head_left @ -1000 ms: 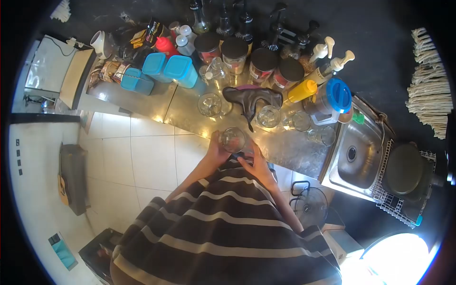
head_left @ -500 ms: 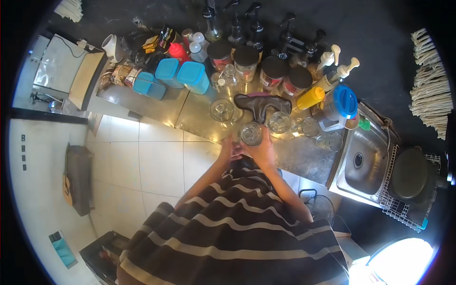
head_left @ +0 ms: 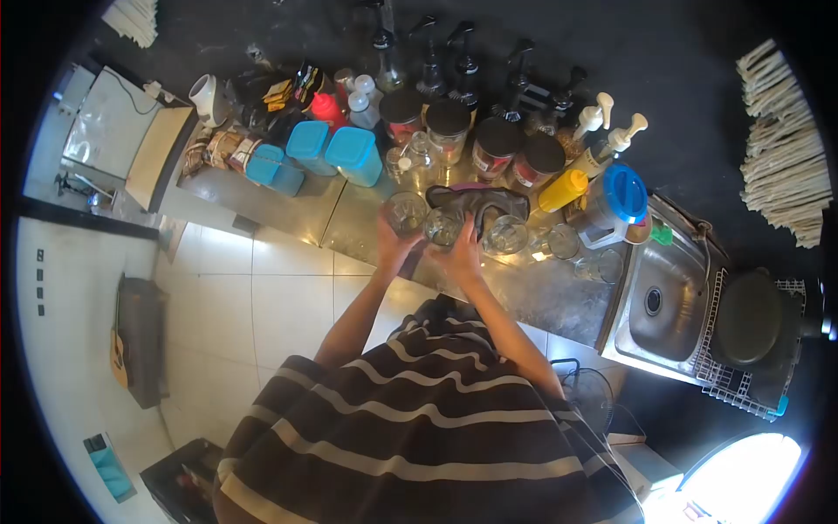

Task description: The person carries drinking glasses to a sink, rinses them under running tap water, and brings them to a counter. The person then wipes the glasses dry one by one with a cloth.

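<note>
My left hand (head_left: 395,248) is at the near side of a clear drinking glass (head_left: 407,210), its fingers curled against the glass. Just to the right, my right hand (head_left: 460,257) grips a second clear glass (head_left: 442,230); the two glasses stand close together over the steel counter (head_left: 367,229). Behind the right hand lies a crumpled dark cloth (head_left: 502,202), with a bit of something pink under its back edge. A third glass (head_left: 506,235) rests to the right of that hand, and more clear glasses (head_left: 559,242) are farther right.
Dark-lidded jars (head_left: 498,147), blue-lidded tubs (head_left: 353,157), a red squeeze bottle (head_left: 327,110), a yellow bottle (head_left: 563,189) and pump bottles (head_left: 625,133) line the counter's back. A blue-lidded pitcher (head_left: 621,199) stands before the sink (head_left: 668,301). A dish rack (head_left: 758,349) is far right.
My right hand has moved the glass left and away from my body, beside the left glass. My left hand has reached forward to that left glass. The dark cloth looks more bunched.
</note>
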The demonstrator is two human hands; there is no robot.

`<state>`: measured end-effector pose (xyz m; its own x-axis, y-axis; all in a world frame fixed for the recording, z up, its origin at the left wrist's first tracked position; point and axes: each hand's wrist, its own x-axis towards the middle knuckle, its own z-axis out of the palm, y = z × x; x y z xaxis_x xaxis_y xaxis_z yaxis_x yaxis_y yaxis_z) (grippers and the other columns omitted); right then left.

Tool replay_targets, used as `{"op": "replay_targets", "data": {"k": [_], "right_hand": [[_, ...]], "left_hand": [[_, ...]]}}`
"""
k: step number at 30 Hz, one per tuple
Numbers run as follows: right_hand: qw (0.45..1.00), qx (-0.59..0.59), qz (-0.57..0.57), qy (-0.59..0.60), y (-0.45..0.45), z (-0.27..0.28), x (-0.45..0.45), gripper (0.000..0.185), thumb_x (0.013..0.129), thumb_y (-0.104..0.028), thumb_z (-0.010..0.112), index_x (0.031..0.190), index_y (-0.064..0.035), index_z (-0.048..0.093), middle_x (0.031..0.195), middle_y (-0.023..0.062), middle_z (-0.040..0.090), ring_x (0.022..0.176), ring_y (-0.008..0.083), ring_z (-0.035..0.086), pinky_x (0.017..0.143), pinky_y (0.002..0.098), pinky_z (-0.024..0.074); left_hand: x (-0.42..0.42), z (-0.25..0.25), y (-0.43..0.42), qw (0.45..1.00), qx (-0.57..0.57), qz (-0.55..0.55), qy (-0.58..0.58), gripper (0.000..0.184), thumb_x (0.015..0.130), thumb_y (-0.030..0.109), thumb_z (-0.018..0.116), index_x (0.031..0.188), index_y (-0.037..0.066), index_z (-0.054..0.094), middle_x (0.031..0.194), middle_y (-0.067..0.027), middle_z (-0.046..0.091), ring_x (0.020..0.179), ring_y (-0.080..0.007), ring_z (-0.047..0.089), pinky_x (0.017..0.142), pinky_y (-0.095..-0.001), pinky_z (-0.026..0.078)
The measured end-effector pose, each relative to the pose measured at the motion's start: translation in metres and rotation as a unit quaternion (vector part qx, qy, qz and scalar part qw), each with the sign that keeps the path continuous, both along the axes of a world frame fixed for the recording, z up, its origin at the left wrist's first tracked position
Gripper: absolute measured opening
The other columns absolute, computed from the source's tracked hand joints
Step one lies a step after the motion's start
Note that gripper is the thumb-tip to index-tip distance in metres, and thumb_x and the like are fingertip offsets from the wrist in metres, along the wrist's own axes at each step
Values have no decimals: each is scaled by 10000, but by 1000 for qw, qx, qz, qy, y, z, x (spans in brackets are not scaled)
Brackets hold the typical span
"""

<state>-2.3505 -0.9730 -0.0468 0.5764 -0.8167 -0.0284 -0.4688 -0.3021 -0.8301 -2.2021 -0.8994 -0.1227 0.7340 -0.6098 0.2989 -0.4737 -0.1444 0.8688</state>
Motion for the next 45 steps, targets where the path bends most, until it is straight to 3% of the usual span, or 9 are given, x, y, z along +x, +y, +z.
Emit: {"op": "replay_targets", "data": {"k": [3, 6, 10, 12, 20, 24, 32, 42, 45], "right_hand": [[996, 51, 1, 69, 8, 8, -8, 1052, 648, -193, 776, 1365, 76, 55, 1267, 298, 302, 1172, 452, 367, 965, 415, 384], [981, -35, 90, 166, 3, 38, -27, 700, 725, -205, 693, 1248, 76, 323, 1242, 293, 349, 1147, 440, 409, 934, 441, 406], [971, -140, 51, 188, -33, 95, -30, 160, 790, -86, 491, 898, -19, 588, 858, 222, 600, 820, 393, 600, 706, 487, 485], [943, -178, 89, 265, -72, 88, -18, 211, 762, -86, 564, 968, -40, 565, 981, 190, 584, 870, 369, 610, 728, 450, 506], [857, -158, 338, 355, -154, -9, 35, 355, 708, -26, 523, 1031, -110, 645, 1153, 183, 533, 1039, 338, 560, 861, 429, 463], [794, -136, 388, 448, -155, -18, 46, 337, 720, -39, 520, 1038, 34, 604, 1225, 209, 474, 1068, 352, 539, 881, 424, 456], [944, -207, 212, 146, -135, 50, 23, 330, 738, 17, 460, 1062, 70, 495, 1280, 194, 428, 1042, 383, 521, 854, 431, 457], [942, -308, 132, 20, -109, 164, -16, 404, 746, 99, 432, 1150, 84, 443, 1350, 146, 387, 1110, 373, 491, 835, 398, 471], [880, -467, 66, -59, -113, 184, -28, 429, 643, 110, 515, 1070, 114, 481, 1282, 187, 469, 1016, 337, 570, 828, 380, 497]], "left_hand": [[-1, 0, -4, 999, -15, 1, 28, 793, 553, 82, 797, 1219, -7, 377, 1144, -161, 490, 1085, -283, 485, 904, -360, 408], [4, -25, -7, 997, -49, 8, 52, 828, 563, 64, 797, 1255, 2, 347, 1158, -128, 494, 1097, -243, 479, 935, -341, 384], [2, -6, -6, 990, -72, -37, 113, 779, 592, 42, 775, 1236, 10, 339, 1146, -126, 507, 1076, -226, 499, 941, -328, 393], [7, -23, -7, 996, -64, -1, 55, 876, 547, 169, 838, 1247, -22, 349, 1103, -185, 560, 1018, -280, 568, 880, -359, 455], [0, 12, 0, 993, -81, 23, 83, 702, 606, 94, 820, 1173, 17, 413, 1068, -120, 574, 981, -188, 572, 857, -310, 463], [-13, 46, 17, 984, -60, 57, 157, 714, 610, 115, 827, 1173, 14, 399, 1069, -122, 562, 974, -199, 563, 847, -308, 459], [-14, 51, 55, 987, -38, 133, 80, 831, 588, 141, 836, 1248, -5, 351, 1116, -135, 504, 1005, -230, 519, 850, -329, 445], [-11, 82, 84, 984, -62, 146, 86, 792, 626, 78, 786, 1270, 36, 327, 1152, -150, 514, 1038, -235, 506, 886, -338, 431], [-12, 90, 84, 983, -86, 135, 92, 804, 645, 50, 766, 1295, 57, 293, 1189, -151, 487, 1068, -243, 485, 888, -348, 429]]}}
